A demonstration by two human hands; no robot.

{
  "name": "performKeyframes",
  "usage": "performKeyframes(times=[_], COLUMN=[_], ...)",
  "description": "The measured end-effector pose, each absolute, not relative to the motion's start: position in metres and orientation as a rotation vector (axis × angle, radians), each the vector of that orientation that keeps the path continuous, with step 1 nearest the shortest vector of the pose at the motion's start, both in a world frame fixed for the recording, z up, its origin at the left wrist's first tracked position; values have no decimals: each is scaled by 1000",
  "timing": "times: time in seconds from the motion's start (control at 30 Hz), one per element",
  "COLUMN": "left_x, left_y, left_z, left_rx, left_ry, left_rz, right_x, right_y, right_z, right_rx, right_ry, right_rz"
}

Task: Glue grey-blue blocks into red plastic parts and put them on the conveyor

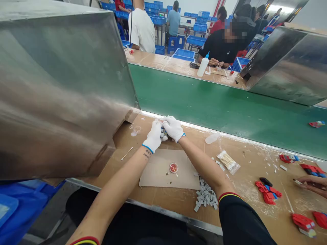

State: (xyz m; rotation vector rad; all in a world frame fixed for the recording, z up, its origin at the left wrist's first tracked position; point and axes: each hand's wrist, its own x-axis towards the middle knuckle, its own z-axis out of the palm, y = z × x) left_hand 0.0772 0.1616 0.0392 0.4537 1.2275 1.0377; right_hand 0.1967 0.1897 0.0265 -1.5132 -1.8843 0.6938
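Observation:
My left hand (153,136), in a white glove, is closed near the far edge of the table. My right hand (173,128), also white-gloved, meets it there with bent fingers pressed together. What they pinch is mostly hidden by the gloves. Small grey and blue pieces (162,133) show between and below them. Nearer to me lies a flat cardboard sheet (155,170). On it stands a small clear cup (173,167) of red liquid with a cotton swab leaning in it. Many small grey blocks (205,195) are heaped beside my right forearm.
A big metal housing (63,92) rises at left. Beyond the table runs a green conveyor belt (204,97). Right of my arm are a bag of cotton swabs (228,162) and red-blue toy parts (268,192). Another person's hand (313,183) works at far right. A loose swab (127,153) lies left.

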Motion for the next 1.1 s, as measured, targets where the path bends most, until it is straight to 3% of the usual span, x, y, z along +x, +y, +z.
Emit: performKeyframes(times=[0.5,1.1], left_x=[49,44], left_y=[145,114], left_z=[36,-9], left_rx=[224,601], left_ry=[1040,1087], left_rz=[1204,1353], right_x=[189,237], right_y=[213,207], right_z=[38,7], right_rx=[-1439,-1121], right_ry=[-2527,-2559], right_rz=[451,402])
